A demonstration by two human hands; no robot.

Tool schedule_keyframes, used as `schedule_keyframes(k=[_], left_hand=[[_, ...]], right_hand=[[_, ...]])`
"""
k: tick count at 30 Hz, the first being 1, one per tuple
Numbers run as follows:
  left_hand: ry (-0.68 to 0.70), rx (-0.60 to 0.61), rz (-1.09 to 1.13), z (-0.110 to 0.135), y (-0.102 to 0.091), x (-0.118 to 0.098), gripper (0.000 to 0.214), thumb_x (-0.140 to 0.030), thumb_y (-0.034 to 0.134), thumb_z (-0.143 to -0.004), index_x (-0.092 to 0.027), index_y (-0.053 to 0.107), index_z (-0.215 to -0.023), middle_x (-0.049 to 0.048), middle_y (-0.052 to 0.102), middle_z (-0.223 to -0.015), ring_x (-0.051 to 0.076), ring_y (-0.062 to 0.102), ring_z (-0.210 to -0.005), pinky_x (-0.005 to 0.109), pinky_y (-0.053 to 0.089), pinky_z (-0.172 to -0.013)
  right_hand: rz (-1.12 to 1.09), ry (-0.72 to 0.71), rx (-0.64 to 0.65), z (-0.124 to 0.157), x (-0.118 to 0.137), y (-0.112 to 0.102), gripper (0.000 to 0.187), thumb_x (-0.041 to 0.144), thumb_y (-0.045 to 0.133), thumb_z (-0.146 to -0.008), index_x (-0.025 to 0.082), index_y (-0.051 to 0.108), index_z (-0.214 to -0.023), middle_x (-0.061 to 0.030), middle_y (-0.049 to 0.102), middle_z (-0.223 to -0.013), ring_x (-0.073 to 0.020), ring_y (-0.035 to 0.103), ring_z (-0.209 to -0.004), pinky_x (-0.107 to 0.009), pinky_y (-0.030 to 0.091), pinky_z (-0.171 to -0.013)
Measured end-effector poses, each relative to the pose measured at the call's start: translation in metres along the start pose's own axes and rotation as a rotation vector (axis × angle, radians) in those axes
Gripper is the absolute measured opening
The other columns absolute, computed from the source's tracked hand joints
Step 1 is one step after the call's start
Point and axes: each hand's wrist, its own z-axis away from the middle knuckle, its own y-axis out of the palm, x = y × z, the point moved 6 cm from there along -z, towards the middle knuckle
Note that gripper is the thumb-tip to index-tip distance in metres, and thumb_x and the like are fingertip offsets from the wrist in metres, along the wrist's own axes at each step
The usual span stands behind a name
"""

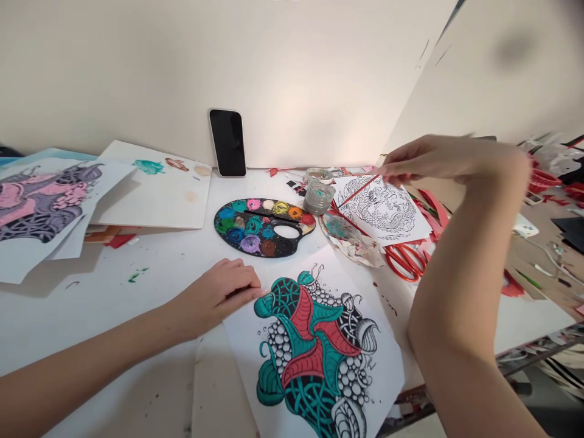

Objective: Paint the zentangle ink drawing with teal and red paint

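Note:
My left hand [228, 289] rests at the upper left edge of a patterned drawing [314, 328], fingers curled together and thumb on the paper. Teal and red paint fill much of the drawing; its right side is still black and white. Out to the right, my right hand [410, 159] is closed around a thin red-handled paintbrush [358, 190], slanting down left over a dragon line drawing [383, 210]. The brush tip is hard to make out near a cloudy water jar [319, 196]. Left of the jar lies a black oval palette [219, 226] with many paint colours and a dark brush across it.
A phone [229, 143] leans upright against the wall. Pink and grey painted sheets [50, 201] and a paint-smeared white board [155, 201] lie left. A stained crumpled cloth [351, 240], red-handled scissors [405, 263] and red scraps [435, 210] lie right, with clutter beyond.

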Motion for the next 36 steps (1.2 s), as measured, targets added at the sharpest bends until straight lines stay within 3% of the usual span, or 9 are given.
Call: schedule_keyframes(k=[3, 5, 13, 23, 31, 36], left_hand=[[0.001, -0.005, -0.004, 0.002, 0.0, 0.001, 0.041, -0.046, 0.039, -0.107, -0.02, 0.056, -0.081, -0.0015, 0.055, -0.076, 0.018, 0.044, -0.077, 0.033, 0.029, -0.077], [-0.003, 0.001, -0.005, 0.002, 0.001, 0.001, 0.041, -0.046, 0.038, -0.107, -0.02, 0.056, -0.08, -0.0014, 0.055, -0.076, 0.018, 0.044, -0.077, 0.033, 0.029, -0.077], [0.006, 0.003, -0.013, 0.002, -0.001, -0.001, 0.041, -0.046, 0.038, -0.107, -0.02, 0.055, -0.08, -0.0015, 0.058, -0.078, 0.018, 0.044, -0.077, 0.034, 0.029, -0.078], [0.02, -0.006, -0.036, 0.002, 0.0, 0.0, 0.04, -0.044, 0.04, -0.107, -0.02, 0.057, -0.08, -0.0015, 0.058, -0.077, 0.017, 0.045, -0.077, 0.033, 0.031, -0.076], [0.026, -0.01, -0.047, 0.0, -0.001, -0.002, 0.043, -0.047, 0.038, -0.107, -0.02, 0.055, -0.079, -0.0009, 0.058, -0.075, 0.018, 0.044, -0.075, 0.034, 0.031, -0.075], [0.025, 0.0, -0.035, 0.0, -0.001, -0.002, 0.041, -0.044, 0.038, -0.108, -0.02, 0.055, -0.08, -0.0012, 0.058, -0.077, 0.018, 0.044, -0.077, 0.034, 0.029, -0.076]], right_hand=[[-0.031, 0.018, 0.275, -0.03, -0.011, 0.034, 0.038, 0.056, 0.07, -0.08, 0.02, 0.069, -0.072, -0.0034, 0.064, -0.071, -0.0166, 0.055, -0.07, -0.035, 0.044, -0.076], [0.037, 0.078, 0.317, -0.046, -0.017, 0.045, 0.033, 0.053, 0.072, -0.078, 0.021, 0.07, -0.07, -0.002, 0.065, -0.069, -0.0175, 0.057, -0.07, -0.035, 0.044, -0.078], [0.137, 0.173, 0.237, -0.052, -0.018, 0.04, 0.026, 0.051, 0.074, -0.074, 0.025, 0.078, -0.078, -0.0027, 0.075, -0.078, -0.0253, 0.067, -0.086, -0.038, 0.047, -0.081], [0.144, 0.109, 0.236, -0.051, 0.001, 0.043, 0.019, 0.042, 0.074, -0.073, 0.023, 0.071, -0.07, -0.0036, 0.074, -0.078, -0.0259, 0.068, -0.084, -0.037, 0.047, -0.076], [0.253, 0.167, 0.26, -0.057, -0.002, 0.048, 0.038, 0.058, 0.075, -0.071, 0.022, 0.066, -0.062, -0.0055, 0.069, -0.074, -0.026, 0.064, -0.08, -0.038, 0.045, -0.072], [0.297, 0.25, 0.232, -0.059, -0.009, 0.047, 0.044, 0.065, 0.077, -0.068, 0.023, 0.066, -0.062, -0.009, 0.074, -0.09, -0.0319, 0.066, -0.089, -0.042, 0.047, -0.074]])
